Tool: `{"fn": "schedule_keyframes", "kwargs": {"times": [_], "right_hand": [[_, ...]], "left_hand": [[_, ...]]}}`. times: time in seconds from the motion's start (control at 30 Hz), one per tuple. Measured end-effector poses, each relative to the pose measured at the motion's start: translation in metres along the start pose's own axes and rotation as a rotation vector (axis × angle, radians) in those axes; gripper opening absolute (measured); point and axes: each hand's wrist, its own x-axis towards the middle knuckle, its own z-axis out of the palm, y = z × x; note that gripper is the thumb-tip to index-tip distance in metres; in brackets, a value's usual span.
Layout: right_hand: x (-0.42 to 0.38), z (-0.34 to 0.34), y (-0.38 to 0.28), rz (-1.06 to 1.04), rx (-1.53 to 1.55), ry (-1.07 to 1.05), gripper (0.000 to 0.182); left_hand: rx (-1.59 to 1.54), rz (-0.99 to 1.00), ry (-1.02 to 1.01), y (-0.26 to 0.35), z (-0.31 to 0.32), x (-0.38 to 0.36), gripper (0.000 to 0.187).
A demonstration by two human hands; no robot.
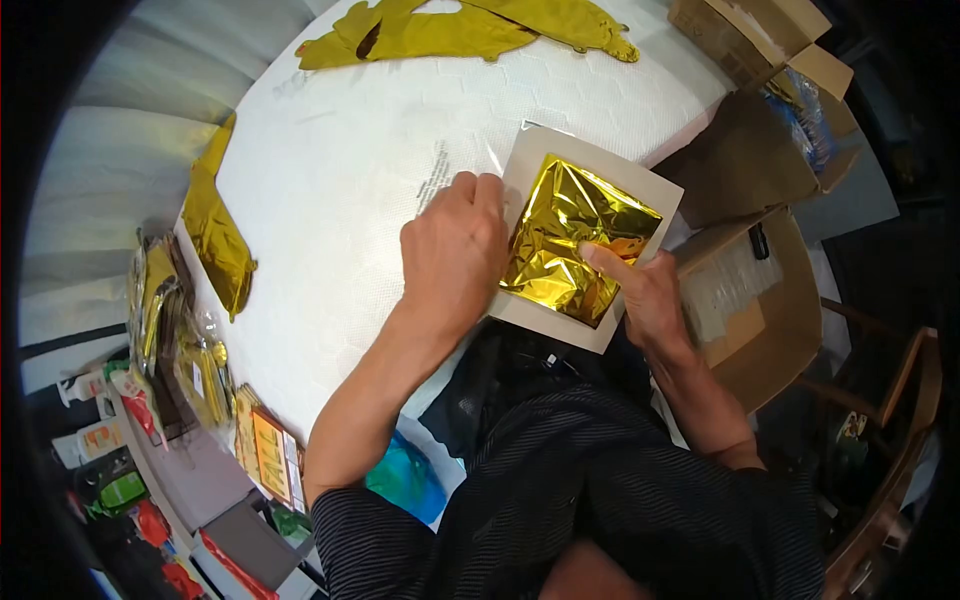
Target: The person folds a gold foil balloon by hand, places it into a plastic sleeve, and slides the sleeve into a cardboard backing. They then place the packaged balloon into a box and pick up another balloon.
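Observation:
A folded packet of shiny gold foil (570, 210) lies on a pale grey card (640, 180), tilted in front of me at the table's near edge. My right hand (645, 290) grips both at the lower right, thumb pressed on the foil and fingers behind the card. At the card's left edge, my left hand (455, 245) is closed in a pinch on what looks like a clear plastic bag (437, 172) with printed text. Its fingertips are partly hidden.
Flat gold foil pieces (450, 35) lie at the table's far side, another foil piece (215, 230) at its left edge. Open cardboard boxes (770, 320) stand on the right. Bagged foil items (160, 300) and a crowded shelf (190, 470) are at left.

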Motion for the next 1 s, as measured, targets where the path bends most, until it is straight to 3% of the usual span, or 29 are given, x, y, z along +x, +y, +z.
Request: {"fn": "schedule_keyframes", "kwargs": {"times": [0.07, 0.2, 0.7, 0.8, 1.0], "right_hand": [[-0.002, 0.001, 0.000, 0.038, -0.023, 0.014, 0.036], [-0.007, 0.003, -0.001, -0.006, 0.021, 0.016, 0.037], [-0.013, 0.003, 0.010, -0.050, 0.043, 0.064, 0.039], [-0.015, 0.005, 0.012, -0.045, 0.098, 0.044, 0.039], [-0.020, 0.008, 0.012, -0.016, 0.143, 0.040, 0.039]], "left_hand": [[0.031, 0.116, 0.070, 0.014, -0.002, -0.001, 0.010], [0.042, 0.157, 0.030, 0.025, -0.004, -0.003, 0.013], [0.002, 0.029, -0.066, 0.044, -0.015, -0.031, 0.018], [0.045, 0.083, -0.066, 0.044, -0.011, -0.029, 0.012], [0.087, 0.110, 0.033, 0.041, -0.003, -0.012, 0.016]]}}
